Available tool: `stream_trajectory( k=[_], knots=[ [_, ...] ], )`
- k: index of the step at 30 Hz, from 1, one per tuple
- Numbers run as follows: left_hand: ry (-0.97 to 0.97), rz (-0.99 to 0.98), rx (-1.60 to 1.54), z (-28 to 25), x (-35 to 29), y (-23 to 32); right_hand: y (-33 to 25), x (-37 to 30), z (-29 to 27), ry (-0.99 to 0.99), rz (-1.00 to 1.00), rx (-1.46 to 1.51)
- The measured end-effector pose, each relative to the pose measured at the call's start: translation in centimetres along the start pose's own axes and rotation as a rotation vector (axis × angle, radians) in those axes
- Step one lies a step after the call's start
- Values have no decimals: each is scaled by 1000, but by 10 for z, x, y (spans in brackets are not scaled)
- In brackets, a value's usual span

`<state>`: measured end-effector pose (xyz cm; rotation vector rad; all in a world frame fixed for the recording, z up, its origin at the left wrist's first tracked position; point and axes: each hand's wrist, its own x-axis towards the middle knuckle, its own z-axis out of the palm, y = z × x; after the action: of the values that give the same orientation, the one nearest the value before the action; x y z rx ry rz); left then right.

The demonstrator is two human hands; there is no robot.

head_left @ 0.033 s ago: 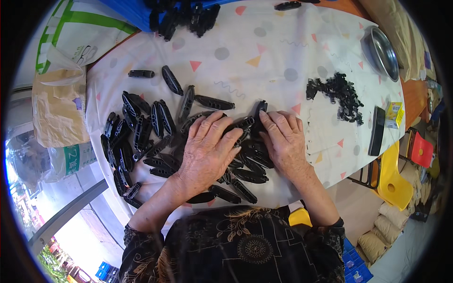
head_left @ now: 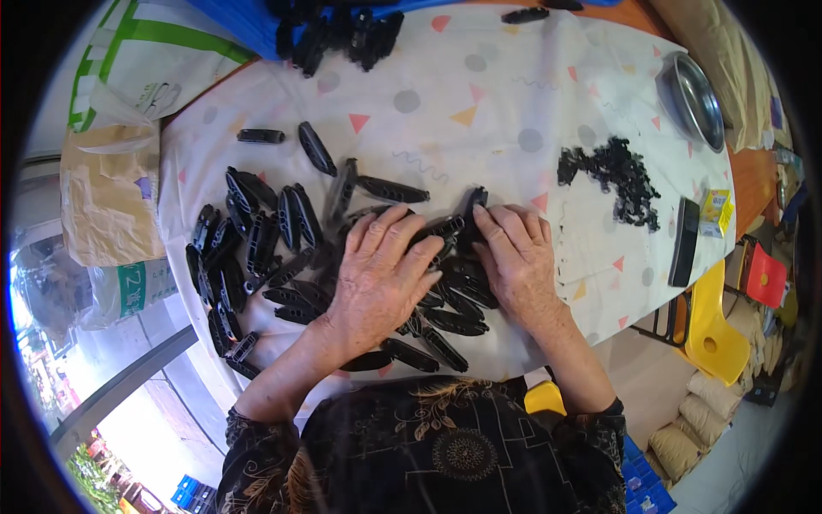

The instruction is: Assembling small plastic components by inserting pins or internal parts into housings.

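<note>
Low over the table, my left hand (head_left: 381,270) is closed, its thumb and fingers on a long black plastic piece (head_left: 449,227) with openings along its side. The tip of that piece points toward my right hand (head_left: 521,265). Pinched in my right fingers is another dark piece (head_left: 475,202), standing up at a tilt; its lower part is hidden by the fingers. Around and beneath both hands lie many similar curved black pieces (head_left: 295,214), heaped loosely mostly to the left. Several more (head_left: 443,349) rest near the front edge.
On the right side of the white patterned tablecloth (head_left: 479,111) are a heap of small black parts (head_left: 621,180), a black oblong object (head_left: 683,242), a yellow box (head_left: 716,212) and a metal bowl (head_left: 695,101). A blue container (head_left: 248,26) with black pieces stands far left.
The whole view has shifted very slightly. Both hands keep nearly the same pose over the black pieces.
</note>
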<state>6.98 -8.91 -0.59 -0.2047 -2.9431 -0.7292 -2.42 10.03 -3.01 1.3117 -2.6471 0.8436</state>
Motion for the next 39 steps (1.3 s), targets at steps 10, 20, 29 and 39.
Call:
stream_trajectory(
  k=[10, 20, 29, 39],
  knots=[
    [70, 9, 67, 3, -14, -10, -17, -5, 28, 142, 91, 221],
    [282, -35, 205, -75, 52, -69, -94, 39, 87, 154, -57, 395],
    [108, -182, 641, -28, 192, -126, 42, 11, -19, 440, 406, -51],
    [132, 86, 609, -10, 198, -114, 86, 17, -28, 256, 487, -254]
  ],
)
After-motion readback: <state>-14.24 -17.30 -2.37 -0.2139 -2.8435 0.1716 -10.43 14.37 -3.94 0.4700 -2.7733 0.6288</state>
